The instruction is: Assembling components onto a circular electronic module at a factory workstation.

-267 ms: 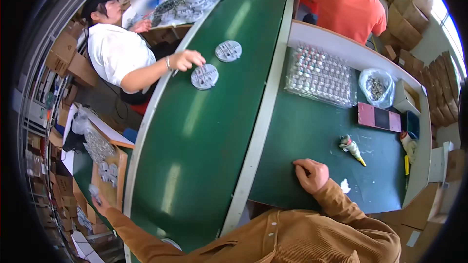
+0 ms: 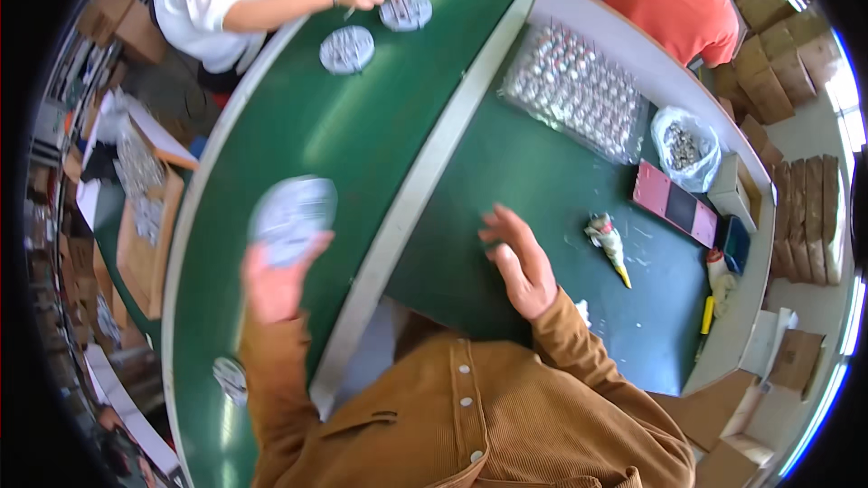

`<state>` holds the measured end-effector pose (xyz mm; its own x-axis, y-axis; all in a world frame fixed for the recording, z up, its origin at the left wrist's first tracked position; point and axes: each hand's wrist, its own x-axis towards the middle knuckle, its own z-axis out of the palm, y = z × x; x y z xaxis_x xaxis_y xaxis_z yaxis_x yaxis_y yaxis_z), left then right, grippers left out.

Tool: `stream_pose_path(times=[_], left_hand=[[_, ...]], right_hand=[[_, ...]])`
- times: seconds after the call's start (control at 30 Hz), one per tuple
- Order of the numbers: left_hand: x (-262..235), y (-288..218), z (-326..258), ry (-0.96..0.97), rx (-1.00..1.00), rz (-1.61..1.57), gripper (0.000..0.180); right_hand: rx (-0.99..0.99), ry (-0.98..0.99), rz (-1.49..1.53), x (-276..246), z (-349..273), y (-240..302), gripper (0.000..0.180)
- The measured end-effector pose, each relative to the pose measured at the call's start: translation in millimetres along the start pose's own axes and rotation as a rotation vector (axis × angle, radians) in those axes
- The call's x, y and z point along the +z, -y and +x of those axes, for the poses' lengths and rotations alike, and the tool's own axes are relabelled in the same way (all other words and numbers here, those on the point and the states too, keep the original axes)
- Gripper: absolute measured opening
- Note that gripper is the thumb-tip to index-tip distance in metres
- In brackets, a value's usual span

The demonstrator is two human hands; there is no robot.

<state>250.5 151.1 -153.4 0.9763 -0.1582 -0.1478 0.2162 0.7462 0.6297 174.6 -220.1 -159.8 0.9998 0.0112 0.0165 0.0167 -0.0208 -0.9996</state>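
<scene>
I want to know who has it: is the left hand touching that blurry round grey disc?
Touching. The head view shows the left hand with its fingertips overlapping the lower edge of the blurry round grey disc, lifting it.

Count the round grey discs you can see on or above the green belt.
4: one in the left hand, disc; one low on the belt; two up the belt, the farther under a co-worker's hand. Others may be hidden.

Round pale grey disc (image 2: 291,218), blurred in the head view, held at its lower edge by the raised fingers of the left hand (image 2: 276,285) above the green conveyor belt (image 2: 362,136). Its flat face tilts toward the camera; surface detail cannot be made out. A smaller, similar round piece (image 2: 231,378) lies flat on the belt, just left of the left sleeve.
</scene>
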Motion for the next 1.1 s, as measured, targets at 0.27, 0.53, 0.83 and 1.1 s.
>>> stream_pose_path(times=[0.27,0.53,0.83,1.1], left_hand=[[154.7,154.1,1.1,0.074,-0.630,0.213,0.057],[170.1,194.1,9.9,-0.075,-0.318,0.935,0.057],[165.7,191.0,21.5,-0.092,-0.404,0.858,0.058],[165.0,190.7,25.1,-0.071,-0.431,0.834,0.059]], right_hand=[[0.165,0.131,0.346,-51.9,-0.5,-0.2,0.050],[0.385,0.027,0.909,-83.9,-7.5,-31.0,0.053],[0.466,0.010,0.974,-85.9,-0.1,-34.4,0.055],[0.411,0.084,1.060,-90.6,-1.6,-41.2,0.050]])
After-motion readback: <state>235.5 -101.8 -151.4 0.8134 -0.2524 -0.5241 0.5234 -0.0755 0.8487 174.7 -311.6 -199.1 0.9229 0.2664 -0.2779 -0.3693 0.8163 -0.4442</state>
